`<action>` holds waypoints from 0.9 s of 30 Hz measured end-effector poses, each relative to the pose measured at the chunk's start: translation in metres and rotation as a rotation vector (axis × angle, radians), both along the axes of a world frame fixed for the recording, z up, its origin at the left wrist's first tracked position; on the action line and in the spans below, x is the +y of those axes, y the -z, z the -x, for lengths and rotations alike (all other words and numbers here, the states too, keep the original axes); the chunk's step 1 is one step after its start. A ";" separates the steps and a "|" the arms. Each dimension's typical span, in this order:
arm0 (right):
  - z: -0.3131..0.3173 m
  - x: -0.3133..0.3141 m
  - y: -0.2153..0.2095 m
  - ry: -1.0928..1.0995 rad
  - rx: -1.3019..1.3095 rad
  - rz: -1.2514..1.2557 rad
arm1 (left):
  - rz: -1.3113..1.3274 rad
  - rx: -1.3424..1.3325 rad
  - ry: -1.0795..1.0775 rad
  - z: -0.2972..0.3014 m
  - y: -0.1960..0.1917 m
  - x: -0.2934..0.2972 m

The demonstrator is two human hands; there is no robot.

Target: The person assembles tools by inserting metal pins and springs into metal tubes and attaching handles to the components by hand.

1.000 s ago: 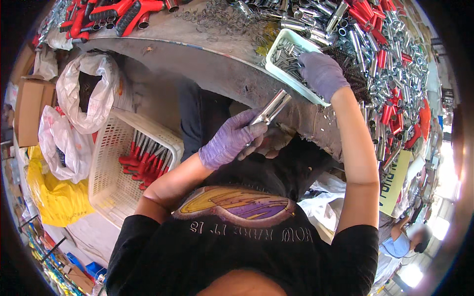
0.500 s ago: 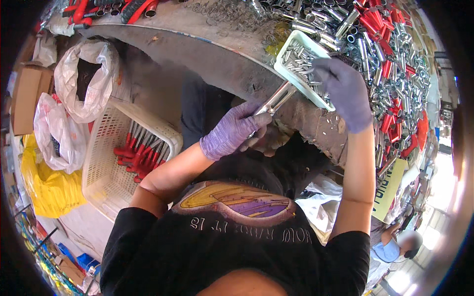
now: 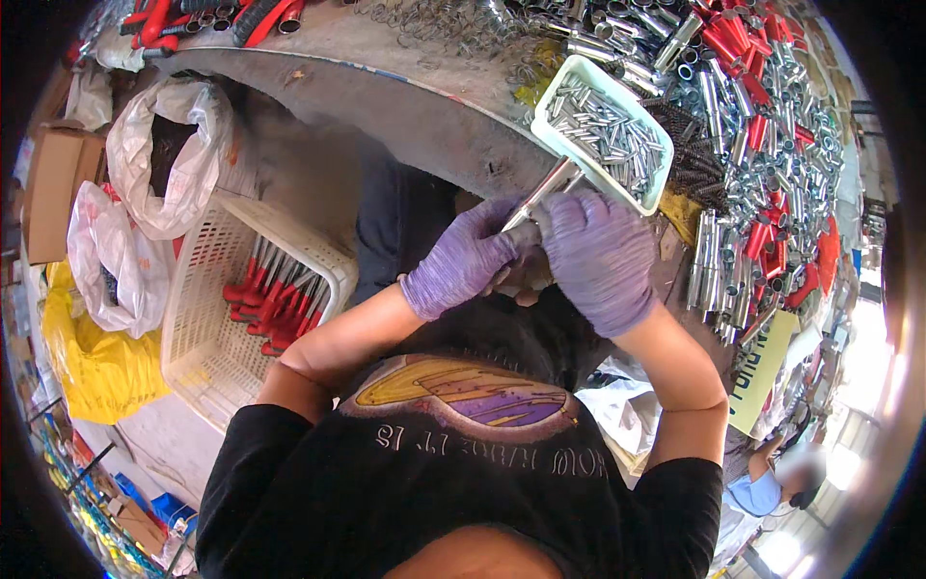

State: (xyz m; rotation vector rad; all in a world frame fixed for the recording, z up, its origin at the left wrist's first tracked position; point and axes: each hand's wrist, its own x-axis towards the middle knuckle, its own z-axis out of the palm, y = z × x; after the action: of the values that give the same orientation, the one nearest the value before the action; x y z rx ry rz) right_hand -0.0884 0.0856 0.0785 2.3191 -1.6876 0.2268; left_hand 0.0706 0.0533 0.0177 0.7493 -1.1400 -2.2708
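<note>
My left hand [image 3: 461, 253], in a purple knitted glove, is wrapped round a shiny slotted metal piece [image 3: 550, 185] that slants up and away to the right. My right hand [image 3: 600, 256], gloved alike, is brought against the near part of that piece with its fingers bent together. What its fingertips pinch, if anything, is hidden. Just beyond both hands a pale green plastic tray [image 3: 586, 166] lies at the bench edge. Short silver metal pins [image 3: 608, 130] fill it.
Metal tubes and red parts [image 3: 757, 232] are heaped along the right of the bench [image 3: 415, 92]. A white crate [image 3: 198, 328] with red-handled tools [image 3: 275, 309] stands at left, near white sacks [image 3: 125, 261] and a yellow bag [image 3: 92, 357]. Another person [image 3: 772, 482] is far right.
My right hand has come from over the tray down and left to the metal piece in my left hand. The tray's pins now show uncovered. My left hand has barely moved.
</note>
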 end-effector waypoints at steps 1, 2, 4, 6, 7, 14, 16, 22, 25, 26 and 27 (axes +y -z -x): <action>0.000 0.004 0.004 -0.008 0.036 0.004 | -0.026 0.050 -0.044 0.001 -0.008 0.004; 0.000 0.006 0.006 -0.024 0.068 0.011 | -0.049 0.095 -0.097 0.001 -0.013 0.004; 0.006 0.003 -0.005 -0.006 0.053 -0.074 | 0.301 -0.039 -0.159 0.005 0.016 0.006; 0.011 -0.008 -0.032 -0.052 -0.176 -0.008 | 0.648 -0.181 -0.225 0.003 0.020 0.002; 0.018 -0.007 -0.036 -0.039 -0.256 -0.088 | 0.779 -0.300 -0.107 -0.002 0.010 0.000; 0.029 0.004 -0.056 0.009 -0.346 -0.570 | 1.090 -0.234 0.103 -0.010 -0.015 -0.014; 0.030 0.003 -0.057 -0.004 -0.309 -0.532 | 1.043 -0.222 0.184 -0.008 -0.016 -0.015; 0.023 -0.007 -0.068 -0.105 -0.542 -0.397 | 0.593 0.053 0.189 0.013 -0.006 -0.016; 0.018 -0.020 -0.075 -0.008 -0.586 -0.116 | 0.699 0.144 0.050 0.031 -0.010 -0.037; 0.017 -0.024 -0.075 -0.002 -0.577 -0.105 | 0.708 0.157 0.055 0.037 -0.008 -0.044; 0.016 -0.028 -0.075 0.010 -0.510 -0.031 | 0.747 0.244 0.005 0.044 -0.004 -0.052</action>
State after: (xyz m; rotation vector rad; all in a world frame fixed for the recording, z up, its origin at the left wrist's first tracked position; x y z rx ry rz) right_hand -0.1048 0.0581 0.1530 2.4117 -1.9267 0.8579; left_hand 0.0269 0.0015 0.0215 0.1658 -1.6905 -1.6637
